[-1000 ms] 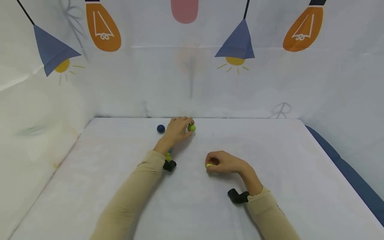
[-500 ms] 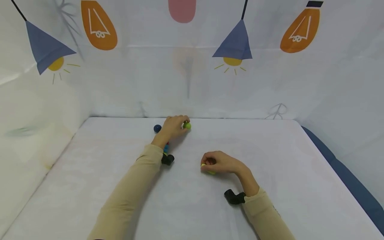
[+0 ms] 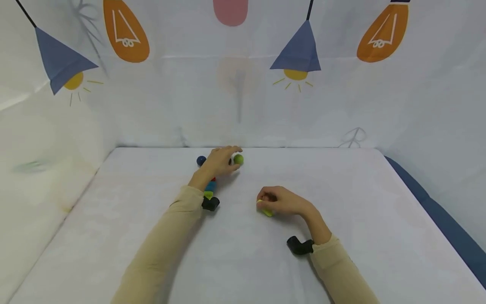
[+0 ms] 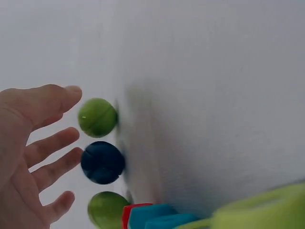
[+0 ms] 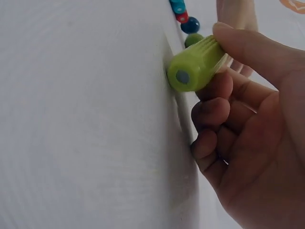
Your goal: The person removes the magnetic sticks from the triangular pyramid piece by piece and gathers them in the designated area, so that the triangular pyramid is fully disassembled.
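Near the back edge of the table, my left hand [image 3: 219,161] is spread beside a green ball [image 3: 238,159]. In the left wrist view a gap shows between its fingertips and that ball. A dark blue ball [image 4: 102,162] and a second green ball [image 4: 106,210] line up with it there. My right hand [image 3: 282,200] pinches a yellow-green fluted cylinder [image 5: 194,67] between thumb and fingers, low over the table. A grey spot marks the cylinder's near end. Its far end is partly hidden by the thumb.
Below the left wrist lie blue pieces [image 3: 210,186], a red piece [image 4: 137,210] and a yellow-green piece [image 3: 208,195]. Another dark blue ball [image 3: 201,160] sits left of the left hand. Behind the white table [image 3: 243,253] hangs a printed cloth.
My left fingers have spread away from the green ball, which they were closed around before. The right hand still pinches the cylinder, with slightly more of it showing.
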`<action>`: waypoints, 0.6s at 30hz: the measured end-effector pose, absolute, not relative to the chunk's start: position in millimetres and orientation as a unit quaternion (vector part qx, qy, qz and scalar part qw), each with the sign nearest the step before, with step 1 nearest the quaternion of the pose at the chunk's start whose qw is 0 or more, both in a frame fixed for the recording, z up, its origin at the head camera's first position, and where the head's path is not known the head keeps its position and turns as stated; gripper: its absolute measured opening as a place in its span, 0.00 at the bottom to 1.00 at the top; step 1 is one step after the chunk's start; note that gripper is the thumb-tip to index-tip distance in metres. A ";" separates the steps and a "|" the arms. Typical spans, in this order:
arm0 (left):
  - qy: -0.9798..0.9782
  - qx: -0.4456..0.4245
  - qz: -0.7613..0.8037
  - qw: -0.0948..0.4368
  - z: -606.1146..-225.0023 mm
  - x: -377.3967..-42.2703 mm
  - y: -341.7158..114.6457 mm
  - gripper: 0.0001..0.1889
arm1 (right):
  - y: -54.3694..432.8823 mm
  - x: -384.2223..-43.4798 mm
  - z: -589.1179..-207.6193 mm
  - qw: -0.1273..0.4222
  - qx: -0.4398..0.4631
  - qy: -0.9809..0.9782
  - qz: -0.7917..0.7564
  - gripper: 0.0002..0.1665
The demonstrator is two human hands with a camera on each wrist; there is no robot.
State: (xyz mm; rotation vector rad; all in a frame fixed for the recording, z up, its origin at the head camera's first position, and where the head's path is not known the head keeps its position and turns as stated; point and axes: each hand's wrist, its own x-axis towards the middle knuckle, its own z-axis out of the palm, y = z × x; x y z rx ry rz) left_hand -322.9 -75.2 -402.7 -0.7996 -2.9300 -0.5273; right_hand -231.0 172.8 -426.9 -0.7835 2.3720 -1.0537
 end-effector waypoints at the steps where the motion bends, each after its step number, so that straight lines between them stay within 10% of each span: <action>1: -0.947 -0.263 -0.181 0.042 -401.8 -318.4 -76.8 0.26 | 173.2 -232.1 -426.7 0.210 -0.282 0.855 -0.382 0.07; 18: -0.847 -0.400 -0.348 -0.041 -389.4 -231.9 -63.8 0.13 | 166.2 -228.0 -414.1 0.126 -0.321 0.784 -0.516 0.09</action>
